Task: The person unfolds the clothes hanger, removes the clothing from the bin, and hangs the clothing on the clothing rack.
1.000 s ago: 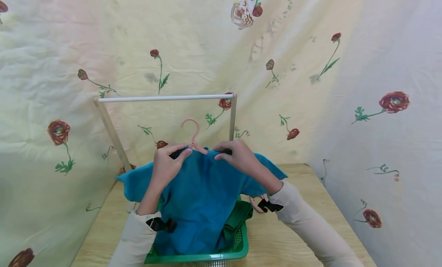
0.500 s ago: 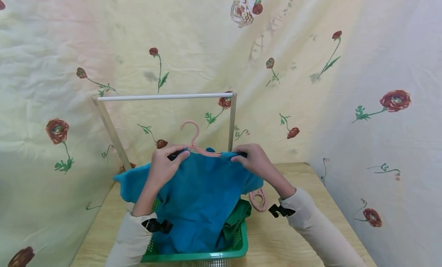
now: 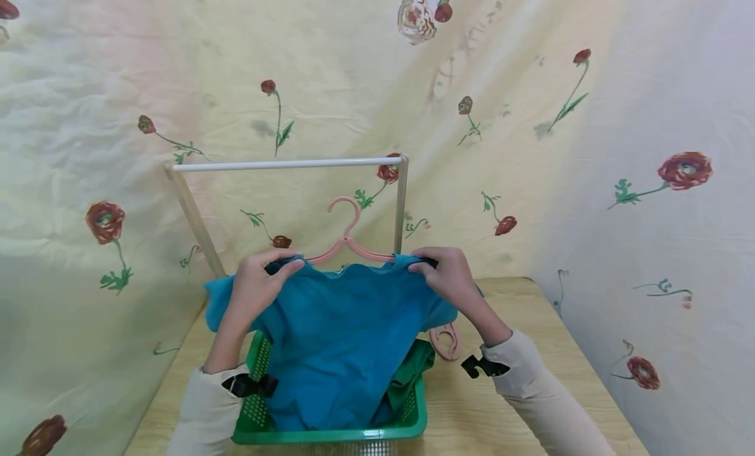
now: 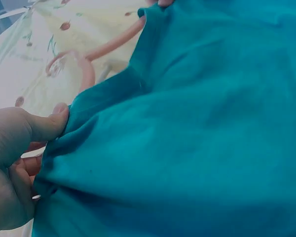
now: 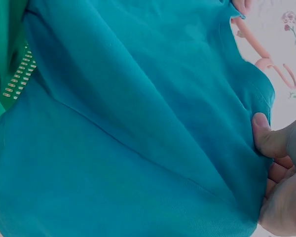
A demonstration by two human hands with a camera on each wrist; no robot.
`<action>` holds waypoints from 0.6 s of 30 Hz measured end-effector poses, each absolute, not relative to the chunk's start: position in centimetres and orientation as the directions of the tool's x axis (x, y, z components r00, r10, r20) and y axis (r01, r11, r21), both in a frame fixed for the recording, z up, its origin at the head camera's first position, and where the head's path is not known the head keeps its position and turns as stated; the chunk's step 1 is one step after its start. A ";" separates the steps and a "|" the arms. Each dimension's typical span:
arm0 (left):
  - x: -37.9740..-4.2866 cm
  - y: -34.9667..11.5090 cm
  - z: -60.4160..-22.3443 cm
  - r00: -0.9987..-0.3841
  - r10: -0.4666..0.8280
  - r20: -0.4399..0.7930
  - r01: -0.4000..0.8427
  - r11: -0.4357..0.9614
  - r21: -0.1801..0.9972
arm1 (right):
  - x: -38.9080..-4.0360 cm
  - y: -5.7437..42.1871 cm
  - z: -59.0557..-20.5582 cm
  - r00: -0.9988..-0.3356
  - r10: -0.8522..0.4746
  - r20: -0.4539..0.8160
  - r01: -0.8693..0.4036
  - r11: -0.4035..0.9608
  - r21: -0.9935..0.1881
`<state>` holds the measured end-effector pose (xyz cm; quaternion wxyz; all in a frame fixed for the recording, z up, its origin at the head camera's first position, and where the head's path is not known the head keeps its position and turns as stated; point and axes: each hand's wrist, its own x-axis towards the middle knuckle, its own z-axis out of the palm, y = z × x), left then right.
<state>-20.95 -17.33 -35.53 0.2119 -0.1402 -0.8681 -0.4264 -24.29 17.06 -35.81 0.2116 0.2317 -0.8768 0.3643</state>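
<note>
A blue short-sleeved shirt [image 3: 342,331] is held up by both shoulders, its lower part hanging into the green basket. My left hand [image 3: 256,282] pinches the left shoulder, with the thumb in front in the left wrist view [image 4: 19,143]. On the other shoulder, my right hand [image 3: 448,276] pinches the cloth in the same way, thumb in front in the right wrist view [image 5: 281,153]. A pink hanger [image 3: 346,230] stands upright between the hands, its hook bare above the neckline. Its arms run under the shirt's shoulders, where their ends are hidden.
Behind the shirt stands a rack with a white bar [image 3: 289,164]. The green basket [image 3: 330,436] on the wooden table [image 3: 501,390] also holds dark green cloth [image 3: 413,371]. Another pink hanger [image 3: 445,341] lies right of the basket. Flowered fabric [image 3: 330,63] surrounds the table.
Both hands have moved apart along the shoulders, the right one first, then the left. The neckline is spread wider, and more of both hanger arms shows.
</note>
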 end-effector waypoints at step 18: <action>-20.6 -19.0 -36.0 -0.892 0.113 0.437 0.404 0.630 0.663 | -24.4 17.6 -35.8 -0.835 -0.273 0.478 -0.537 0.599 -0.594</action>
